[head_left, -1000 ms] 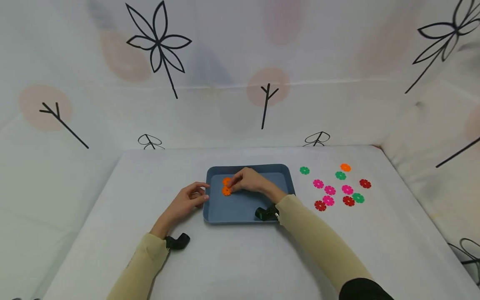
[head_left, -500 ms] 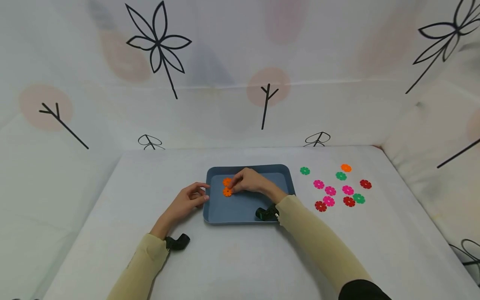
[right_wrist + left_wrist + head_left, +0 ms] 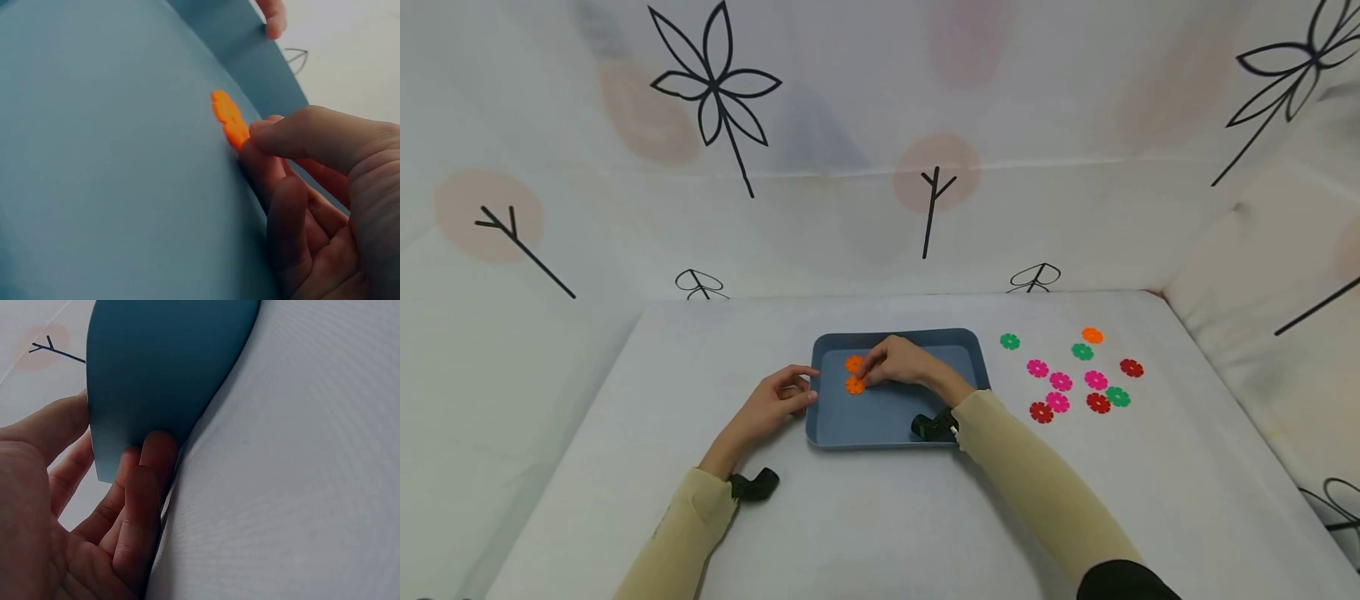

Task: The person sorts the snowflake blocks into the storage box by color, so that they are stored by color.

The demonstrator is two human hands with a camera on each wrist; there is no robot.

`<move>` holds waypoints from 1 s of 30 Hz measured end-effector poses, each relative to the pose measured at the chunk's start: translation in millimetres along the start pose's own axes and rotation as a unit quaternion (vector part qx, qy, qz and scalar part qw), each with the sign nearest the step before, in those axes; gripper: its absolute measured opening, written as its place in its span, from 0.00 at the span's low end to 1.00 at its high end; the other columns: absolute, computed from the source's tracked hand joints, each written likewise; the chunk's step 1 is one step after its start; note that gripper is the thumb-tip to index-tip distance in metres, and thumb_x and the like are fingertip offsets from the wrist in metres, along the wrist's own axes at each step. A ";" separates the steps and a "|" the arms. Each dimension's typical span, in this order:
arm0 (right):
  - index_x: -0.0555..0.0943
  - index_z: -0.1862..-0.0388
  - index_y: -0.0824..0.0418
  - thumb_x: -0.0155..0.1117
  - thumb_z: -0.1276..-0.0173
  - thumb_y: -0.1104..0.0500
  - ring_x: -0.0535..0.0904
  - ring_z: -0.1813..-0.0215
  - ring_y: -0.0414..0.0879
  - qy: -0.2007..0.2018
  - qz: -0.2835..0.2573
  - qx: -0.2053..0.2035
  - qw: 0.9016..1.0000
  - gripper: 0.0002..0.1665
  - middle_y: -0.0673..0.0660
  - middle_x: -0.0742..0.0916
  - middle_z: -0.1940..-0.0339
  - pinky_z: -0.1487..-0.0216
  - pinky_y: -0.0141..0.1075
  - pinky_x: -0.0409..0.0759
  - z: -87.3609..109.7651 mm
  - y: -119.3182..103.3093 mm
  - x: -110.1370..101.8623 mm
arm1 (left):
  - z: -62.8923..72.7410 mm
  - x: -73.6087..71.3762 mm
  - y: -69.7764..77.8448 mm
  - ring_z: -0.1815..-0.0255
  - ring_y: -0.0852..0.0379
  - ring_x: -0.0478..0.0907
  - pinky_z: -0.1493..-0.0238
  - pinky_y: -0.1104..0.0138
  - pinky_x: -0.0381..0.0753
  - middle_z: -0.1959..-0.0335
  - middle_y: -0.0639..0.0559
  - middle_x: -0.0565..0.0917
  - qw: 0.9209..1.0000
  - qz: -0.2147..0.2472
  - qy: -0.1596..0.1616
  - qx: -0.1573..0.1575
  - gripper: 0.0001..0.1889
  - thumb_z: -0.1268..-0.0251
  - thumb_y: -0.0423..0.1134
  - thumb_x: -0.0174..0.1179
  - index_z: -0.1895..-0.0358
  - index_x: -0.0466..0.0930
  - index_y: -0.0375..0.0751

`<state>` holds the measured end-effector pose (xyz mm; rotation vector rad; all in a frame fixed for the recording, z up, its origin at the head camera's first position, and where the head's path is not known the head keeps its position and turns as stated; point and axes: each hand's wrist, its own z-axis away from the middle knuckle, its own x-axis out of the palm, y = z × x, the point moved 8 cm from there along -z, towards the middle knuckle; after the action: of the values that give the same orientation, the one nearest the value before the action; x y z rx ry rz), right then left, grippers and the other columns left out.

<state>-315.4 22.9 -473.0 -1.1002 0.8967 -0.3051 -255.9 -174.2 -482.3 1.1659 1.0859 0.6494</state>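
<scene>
Inside the blue-grey tray are two orange flower-shaped discs, an upper disc and a lower disc, set edge to edge. My right hand reaches over the tray and pinches the near orange disc by its edge between thumb and index finger, as the right wrist view shows. At the tray's left side, my left hand holds the wall. In the left wrist view, curled fingers press the outside of the tray while another digit passes behind its rim.
Right of the tray, several flower discs lie scattered on the white cloth: green, pink, dark red and one orange. A patterned white curtain stands behind the table.
</scene>
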 end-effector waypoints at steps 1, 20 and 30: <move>0.90 0.59 0.60 0.74 0.40 0.63 0.80 0.67 0.45 0.000 -0.001 -0.003 1.000 0.09 0.51 0.89 0.62 0.65 0.34 0.77 0.0 -0.5 -0.2 | 0.3 -0.1 0.6 0.70 0.54 0.78 0.67 0.66 0.77 0.58 0.42 0.78 1.000 -0.001 0.000 0.002 0.21 0.29 0.35 0.62 0.37 0.73 0.32; 0.83 0.44 0.69 0.70 0.36 0.67 0.84 0.52 0.46 -0.034 -0.012 -0.058 0.998 0.21 0.61 0.88 0.50 0.51 0.40 0.80 21.8 -19.3 -32.7 | 2.4 -1.8 2.0 0.70 0.55 0.77 0.68 0.67 0.76 0.59 0.42 0.77 1.000 -0.004 0.003 0.011 0.20 0.29 0.34 0.61 0.37 0.74 0.33; 0.83 0.44 0.68 0.68 0.33 0.64 0.82 0.48 0.52 0.079 0.020 -0.017 0.997 0.19 0.64 0.86 0.48 0.44 0.46 0.76 75.5 3.1 -105.0 | 1.7 -0.6 -1.1 0.70 0.55 0.78 0.67 0.67 0.76 0.59 0.43 0.78 1.000 0.000 0.004 0.004 0.20 0.29 0.37 0.63 0.38 0.75 0.36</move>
<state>-324.7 137.8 -414.2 -1.0979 1.0672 -0.3485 -254.7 -175.7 -483.1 1.1719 1.0954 0.6510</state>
